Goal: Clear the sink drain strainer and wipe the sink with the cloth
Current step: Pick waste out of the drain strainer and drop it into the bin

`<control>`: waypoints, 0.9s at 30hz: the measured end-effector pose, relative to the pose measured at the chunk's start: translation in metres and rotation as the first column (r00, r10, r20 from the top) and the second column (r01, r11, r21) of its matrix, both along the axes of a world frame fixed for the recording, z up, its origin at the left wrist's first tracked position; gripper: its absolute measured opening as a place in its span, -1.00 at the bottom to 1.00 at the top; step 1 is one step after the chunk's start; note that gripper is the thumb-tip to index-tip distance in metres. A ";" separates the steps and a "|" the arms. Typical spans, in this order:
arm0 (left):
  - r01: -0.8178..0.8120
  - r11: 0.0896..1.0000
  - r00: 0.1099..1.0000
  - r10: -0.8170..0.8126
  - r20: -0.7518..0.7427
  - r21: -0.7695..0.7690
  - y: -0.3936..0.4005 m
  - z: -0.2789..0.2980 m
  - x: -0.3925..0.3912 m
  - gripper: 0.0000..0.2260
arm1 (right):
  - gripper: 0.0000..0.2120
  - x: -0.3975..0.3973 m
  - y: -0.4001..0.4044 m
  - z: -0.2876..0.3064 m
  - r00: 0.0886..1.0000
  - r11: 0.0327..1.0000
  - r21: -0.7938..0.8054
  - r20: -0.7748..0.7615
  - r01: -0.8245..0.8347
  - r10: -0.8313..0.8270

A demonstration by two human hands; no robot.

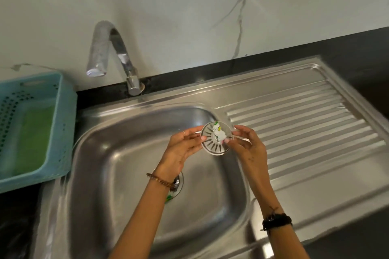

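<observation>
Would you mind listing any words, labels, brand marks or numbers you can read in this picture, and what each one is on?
None can be read.
Scraps on the drain strainer, held over the sink by the left hand and right hand: white, green and yellow patches, too small and blurred to show any text.
Tap, blue basket: no visible marking.

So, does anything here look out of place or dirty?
Yes. The drain strainer is out of its drain, held above the sink by the left hand and right hand. White and green scraps stick to it.
</observation>
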State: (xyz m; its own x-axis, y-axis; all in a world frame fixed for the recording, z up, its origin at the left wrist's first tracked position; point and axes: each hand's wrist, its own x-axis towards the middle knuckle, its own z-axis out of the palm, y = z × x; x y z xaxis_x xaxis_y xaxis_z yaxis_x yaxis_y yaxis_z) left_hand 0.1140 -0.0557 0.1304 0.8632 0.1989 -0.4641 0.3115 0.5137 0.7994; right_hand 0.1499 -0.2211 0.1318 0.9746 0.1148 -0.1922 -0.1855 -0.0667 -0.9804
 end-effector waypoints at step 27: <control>-0.198 0.970 0.969 0.173 -0.174 -0.138 -0.014 -0.044 -0.012 -0.75 | -0.86 0.004 0.067 -0.012 0.825 0.744 -0.637 0.298 -0.202 0.480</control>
